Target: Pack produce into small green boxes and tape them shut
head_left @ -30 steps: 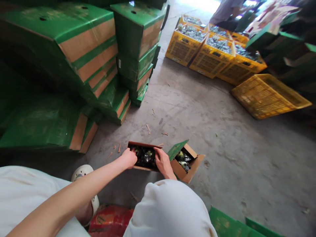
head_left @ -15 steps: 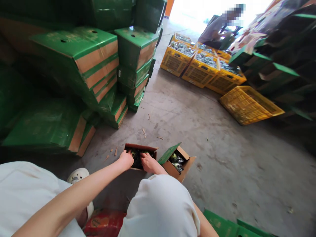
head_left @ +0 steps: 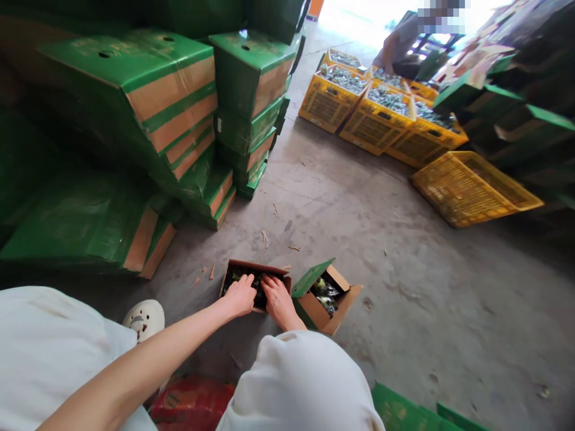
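A small open cardboard box [head_left: 257, 264] stands on the floor in front of my knees, filled with dark, glossy, plastic-wrapped pieces. Both hands reach into it. My left hand [head_left: 241, 294] is closed at the middle of the box, its fingers curled down among the wrapped pieces. Close beside it, at the right end, my right hand [head_left: 278, 299] is also closed, with bent fingers whose tips are hidden. What either hand grips does not show. Just right stands a second open box [head_left: 321, 312] with a raised green flap, holding clear-wrapped, pale green and dark pieces.
Stacked green cartons [head_left: 171, 78] rise at the left. Yellow crates [head_left: 330, 105] full of small wrapped pieces stand ahead, near another person [head_left: 399, 45]. An empty yellow crate [head_left: 471, 191] lies tilted at the right. A red package [head_left: 193, 401] lies under my legs.
My left hand has moved right, from the left end of the box to its middle, closer to my right hand. The view has shifted slightly.
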`<state>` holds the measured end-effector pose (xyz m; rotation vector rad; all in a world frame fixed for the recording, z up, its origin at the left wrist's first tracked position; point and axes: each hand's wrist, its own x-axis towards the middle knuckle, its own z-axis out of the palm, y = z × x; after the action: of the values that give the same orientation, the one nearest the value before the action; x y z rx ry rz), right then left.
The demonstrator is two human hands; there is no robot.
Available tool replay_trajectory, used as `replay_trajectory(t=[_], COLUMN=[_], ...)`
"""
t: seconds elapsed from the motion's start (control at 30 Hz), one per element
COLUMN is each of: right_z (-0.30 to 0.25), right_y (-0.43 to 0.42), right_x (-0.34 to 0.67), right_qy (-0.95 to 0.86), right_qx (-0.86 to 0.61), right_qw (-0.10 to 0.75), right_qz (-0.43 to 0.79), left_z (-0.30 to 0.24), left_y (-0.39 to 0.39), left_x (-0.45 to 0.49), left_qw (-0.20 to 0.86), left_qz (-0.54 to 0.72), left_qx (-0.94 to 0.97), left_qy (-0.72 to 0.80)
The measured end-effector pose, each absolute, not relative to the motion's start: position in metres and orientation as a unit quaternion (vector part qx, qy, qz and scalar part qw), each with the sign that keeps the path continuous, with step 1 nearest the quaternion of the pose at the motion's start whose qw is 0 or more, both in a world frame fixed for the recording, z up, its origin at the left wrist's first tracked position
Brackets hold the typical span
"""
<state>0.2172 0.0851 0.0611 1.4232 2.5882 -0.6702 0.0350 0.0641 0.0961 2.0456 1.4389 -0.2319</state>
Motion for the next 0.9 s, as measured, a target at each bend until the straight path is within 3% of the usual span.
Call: replay_trajectory(t=[0.27,0.5,0.7,0.9], right_z=[0.100,0.080,0.068,0.062], right_y=[0.095,0.087,0.088,0.091], right_x=[0.199,0.206,0.209,0.214], right_qy=[0.847,0.862,0.865,0.862], right_qx=[0.472,0.482,0.479,0.475], right_qw=[0.140,0.102,0.068,0.080], right_qz=[-0.200,-0.123,-0.131,-0.158], left_z=[0.085,0.090,0.095,0.082], left_y=[0.066,0.048,0.052,0.069], left_x=[0.024,0.022,0.024,0.022], left_qw=[0.359,0.357,0.290,0.377], left_qz=[-0.099,-0.096,-0.014,-0.110], left_qx=[0.740,0.714,0.753,0.748], left_qy=[0.560,0.595,0.590,0.534])
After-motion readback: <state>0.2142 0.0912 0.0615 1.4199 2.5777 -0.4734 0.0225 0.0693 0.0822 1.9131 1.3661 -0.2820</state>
